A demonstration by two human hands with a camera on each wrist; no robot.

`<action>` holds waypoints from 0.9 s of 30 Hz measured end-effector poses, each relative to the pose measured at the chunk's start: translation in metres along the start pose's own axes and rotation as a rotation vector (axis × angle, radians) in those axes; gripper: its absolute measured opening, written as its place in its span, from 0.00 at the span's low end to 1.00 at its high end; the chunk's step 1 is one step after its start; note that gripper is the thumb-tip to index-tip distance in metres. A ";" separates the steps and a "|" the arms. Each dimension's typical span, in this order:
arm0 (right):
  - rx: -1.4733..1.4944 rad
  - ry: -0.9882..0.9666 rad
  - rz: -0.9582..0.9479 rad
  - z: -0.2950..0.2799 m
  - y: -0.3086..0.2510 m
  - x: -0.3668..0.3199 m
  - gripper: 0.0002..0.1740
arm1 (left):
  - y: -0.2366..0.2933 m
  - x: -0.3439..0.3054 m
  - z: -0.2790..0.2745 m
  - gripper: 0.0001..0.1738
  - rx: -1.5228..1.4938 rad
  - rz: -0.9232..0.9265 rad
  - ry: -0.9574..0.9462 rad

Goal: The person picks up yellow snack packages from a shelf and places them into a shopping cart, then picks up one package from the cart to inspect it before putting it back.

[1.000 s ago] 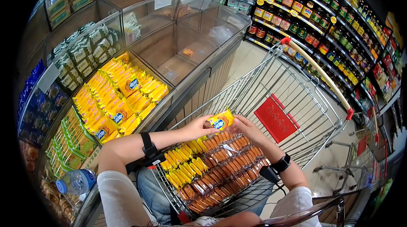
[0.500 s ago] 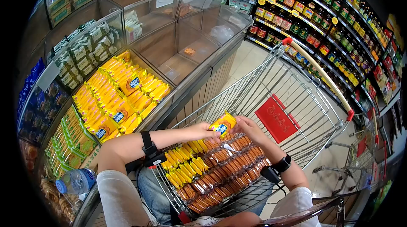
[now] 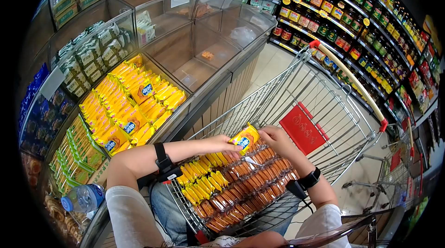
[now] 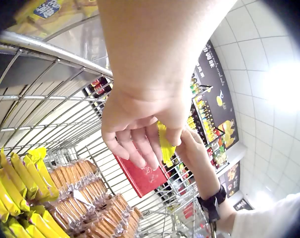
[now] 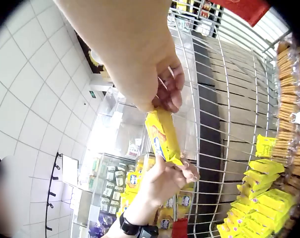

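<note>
Between the two hands, over the cart, is a yellow packet (image 3: pixel 244 138) with a blue label. The left hand (image 3: pixel 222 144) pinches its lower left end, thumb on the label side. At the opposite end, the right hand (image 3: pixel 274 138) holds the packet's edge with thumb and fingertips, as the right wrist view shows at the packet's top (image 5: pixel 162 134). Below the hands lie rows of yellow packets (image 3: pixel 202 179) and rows of brown items in clear wrap (image 3: pixel 250 178) in the cart.
The metal cart (image 3: pixel 218 120) has a red panel (image 3: pixel 303 128). Along the left runs a display counter with a bin of yellow packets (image 3: pixel 125 104), green-white packs (image 3: pixel 92 56) and a plastic bottle (image 3: pixel 83 198). Shelves of jars (image 3: pixel 324 14) stand at the upper right.
The yellow packet has shifted slightly to the right and down, with its label tilted more. The right hand has moved a little to the right, and its fingers have changed position on the packet.
</note>
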State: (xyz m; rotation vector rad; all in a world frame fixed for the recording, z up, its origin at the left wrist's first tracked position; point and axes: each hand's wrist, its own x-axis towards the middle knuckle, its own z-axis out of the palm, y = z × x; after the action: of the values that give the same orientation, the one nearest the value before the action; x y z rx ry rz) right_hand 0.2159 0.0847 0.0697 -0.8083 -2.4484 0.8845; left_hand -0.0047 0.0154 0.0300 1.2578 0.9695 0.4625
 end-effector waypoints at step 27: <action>-0.167 -0.088 -0.173 -0.007 -0.005 -0.001 0.06 | 0.001 -0.002 0.004 0.29 0.104 -0.062 -0.143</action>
State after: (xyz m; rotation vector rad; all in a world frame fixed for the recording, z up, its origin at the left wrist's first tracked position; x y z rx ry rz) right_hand 0.2182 0.0841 0.0778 -0.6116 -2.6494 0.6719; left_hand -0.0026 0.0120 0.0316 1.3313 0.9178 0.2728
